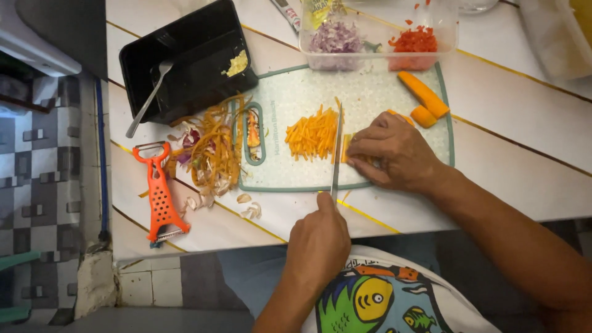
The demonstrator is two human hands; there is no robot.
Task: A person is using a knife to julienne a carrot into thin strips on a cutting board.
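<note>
My left hand (317,240) grips the handle of a thin knife (337,148), whose blade stands edge-down across the pale green cutting board (296,92). My right hand (394,151) presses flat on a carrot piece (346,148) just right of the blade, and hides most of it. A pile of fine carrot sticks (311,134) lies left of the blade. Two larger carrot chunks (424,98) rest at the board's far right corner.
An orange peeler (160,194) and a heap of carrot and onion peelings (213,151) lie left of the board. A black tray (185,58) holds a spoon (148,98). Behind the board, a clear container (444,31) holds chopped purple onion (336,38) and red pepper (414,40). Garlic skins (250,206) sit near the table edge.
</note>
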